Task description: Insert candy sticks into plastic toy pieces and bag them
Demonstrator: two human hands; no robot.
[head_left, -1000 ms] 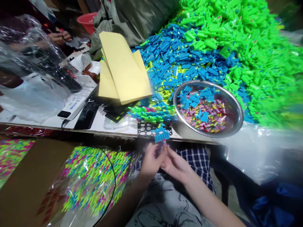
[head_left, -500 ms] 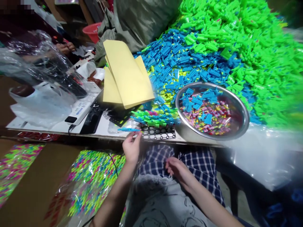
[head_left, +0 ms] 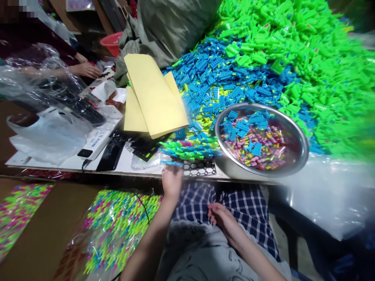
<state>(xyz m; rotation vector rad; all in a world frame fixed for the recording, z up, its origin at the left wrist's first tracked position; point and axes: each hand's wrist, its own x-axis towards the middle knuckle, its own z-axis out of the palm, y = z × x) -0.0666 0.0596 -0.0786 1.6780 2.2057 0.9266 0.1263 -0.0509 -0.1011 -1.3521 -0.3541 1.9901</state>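
Observation:
My left hand [head_left: 172, 181] is at the table's front edge, its fingers closed on a slim blue plastic toy piece [head_left: 167, 162]. Just beyond it, a row of green, blue and pink plastic pieces [head_left: 191, 150] stands on a black honeycomb grid [head_left: 202, 169]. Over the checked trousers, my right hand [head_left: 221, 214] rests with curled fingers; whatever they may hold is hidden. To the right sits a steel bowl [head_left: 303, 146] of small pink and yellow wrapped-looking pieces [head_left: 269, 144], with blue plastic parts [head_left: 241, 127] on top.
Heaps of blue parts [head_left: 202, 74] and green parts [head_left: 328, 86] cover the back right. Yellow cards [head_left: 158, 97], a white power strip [head_left: 98, 140] and plastic bags [head_left: 49, 136] lie leftward. Below are bagged colourful pieces [head_left: 117, 222]. A co-worker's hand [head_left: 88, 70] shows at upper left.
My left hand has moved right with the blue piece, closer to the row on the grid. My right hand has barely shifted. The co-worker's hand has moved rightward.

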